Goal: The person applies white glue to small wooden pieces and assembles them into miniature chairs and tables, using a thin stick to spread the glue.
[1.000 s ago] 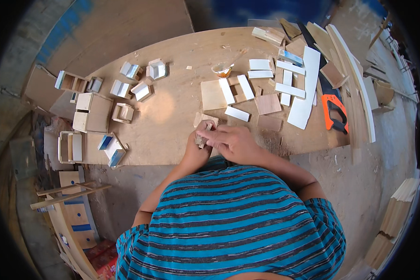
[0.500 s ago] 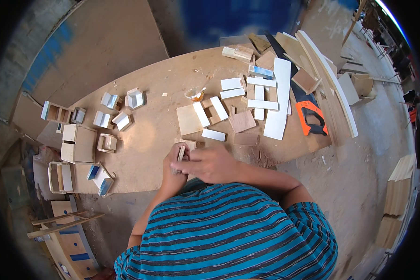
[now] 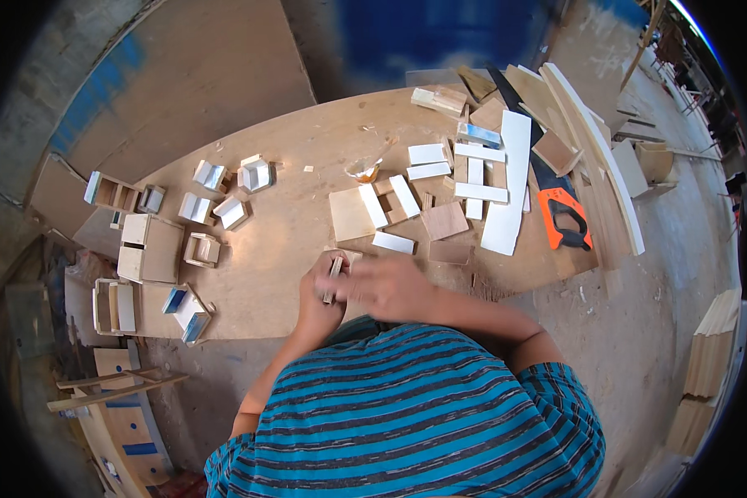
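Close to my body at the table's near edge, my left hand (image 3: pixel 311 292) is closed around a small wooden piece (image 3: pixel 335 267), which stands up on edge between the fingers. My right hand (image 3: pixel 388 286) is right beside it, its fingers blurred by motion across the piece; whether they grip anything is unclear. A flat bit of wood (image 3: pixel 349 252) shows just past my hands. Beyond lie a square wooden board (image 3: pixel 347 216) with white-faced strips on it, a loose white strip (image 3: pixel 393 241) and a brown block (image 3: pixel 445 221).
Small box-like wooden assemblies, including a larger box (image 3: pixel 162 249), stand at the table's left. A small glue-stained container (image 3: pixel 363 172) sits mid-table. To the right are a white board (image 3: pixel 506 187), an orange-handled saw (image 3: pixel 566 220) and long planks (image 3: pixel 593 158).
The whole view has shifted slightly, so the table's things appear farther right. My right hand's fingers have become blurred as they move at the wooden piece; my left hand keeps its hold.
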The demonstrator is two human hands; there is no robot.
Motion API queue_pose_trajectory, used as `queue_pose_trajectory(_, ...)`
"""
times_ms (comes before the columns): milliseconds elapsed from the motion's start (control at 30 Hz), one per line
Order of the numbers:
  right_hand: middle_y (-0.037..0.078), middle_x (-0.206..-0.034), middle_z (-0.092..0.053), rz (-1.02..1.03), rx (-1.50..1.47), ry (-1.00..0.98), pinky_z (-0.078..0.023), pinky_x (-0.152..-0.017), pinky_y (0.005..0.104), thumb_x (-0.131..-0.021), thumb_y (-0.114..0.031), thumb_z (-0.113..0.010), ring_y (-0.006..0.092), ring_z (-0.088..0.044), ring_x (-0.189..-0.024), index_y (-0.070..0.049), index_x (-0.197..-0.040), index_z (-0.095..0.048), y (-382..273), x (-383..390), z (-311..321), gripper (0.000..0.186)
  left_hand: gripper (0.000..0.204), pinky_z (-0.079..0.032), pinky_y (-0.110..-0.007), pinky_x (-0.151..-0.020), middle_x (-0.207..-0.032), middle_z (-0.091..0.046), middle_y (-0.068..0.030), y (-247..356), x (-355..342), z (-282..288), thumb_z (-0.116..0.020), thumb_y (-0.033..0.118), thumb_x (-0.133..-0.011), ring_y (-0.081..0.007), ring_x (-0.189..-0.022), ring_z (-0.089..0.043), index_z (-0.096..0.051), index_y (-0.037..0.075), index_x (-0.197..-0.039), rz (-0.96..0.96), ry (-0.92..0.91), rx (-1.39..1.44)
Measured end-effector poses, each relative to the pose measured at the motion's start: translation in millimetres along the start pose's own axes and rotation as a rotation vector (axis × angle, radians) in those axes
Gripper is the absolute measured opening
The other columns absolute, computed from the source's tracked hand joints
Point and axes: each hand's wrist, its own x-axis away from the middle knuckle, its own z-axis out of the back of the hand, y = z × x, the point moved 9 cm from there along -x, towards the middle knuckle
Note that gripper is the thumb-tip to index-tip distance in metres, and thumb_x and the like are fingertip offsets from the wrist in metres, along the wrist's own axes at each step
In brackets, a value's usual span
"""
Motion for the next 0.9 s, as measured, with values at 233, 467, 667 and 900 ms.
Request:
queue_pose_trajectory(233,0.006,-0.077,-0.063,-0.046,0.010,-0.025,-0.053,-0.056,0.0321,-0.084,-0.011,-0.066,0.0220,-0.063,-0.065,-0.025,-0.130,-0.062,5,-1,4,0.048,0.021,-0.049,-0.029,-0.066,-0.076,-0.059,-0.0084,-14,5,-7,-0.047,-0.010,-0.082,-0.0158,-0.070,-0.058,-0.057,0.001,-0.097,0.019,-0.033,0.062)
queue_pose_trajectory(467,0.004,-0.080,-0.064,0.041,0.045,0.008,-0.052,-0.054,0.0345,-0.088,-0.021,-0.060,0.0229,-0.064,-0.066,-0.026,-0.125,-0.064,-3,2,1,0.038,0.020,-0.050,-0.030,-0.069,-0.077,-0.059,-0.0076,-21,6,-8,-0.046,-0.012,-0.084,-0.0147,-0.073,-0.058,-0.056,0.001,-0.096,-0.011,0.044,0.038)
queue_pose_trajectory(667,0.005,-0.073,-0.063,-0.087,0.049,-0.036,-0.050,-0.053,0.0332,-0.092,-0.020,-0.058,0.0214,-0.062,-0.062,-0.022,-0.125,-0.066,30,8,-8,0.033,0.024,-0.049,-0.029,-0.070,-0.081,-0.055,-0.0060,-31,8,-14,-0.044,-0.014,-0.082,-0.0144,-0.075,-0.056,-0.055,0.002,-0.097,0.110,-0.053,0.246)
queue_pose_trajectory(900,0.007,-0.071,-0.060,-0.176,0.023,0.043,-0.049,-0.053,0.0331,-0.084,-0.011,-0.067,0.0213,-0.060,-0.059,-0.019,-0.126,-0.065,44,10,-3,0.042,0.022,-0.050,-0.029,-0.070,-0.084,-0.056,-0.0055,-39,15,-18,-0.045,-0.013,-0.084,-0.0140,-0.078,-0.057,-0.055,0.000,-0.099,0.179,-0.062,0.294)
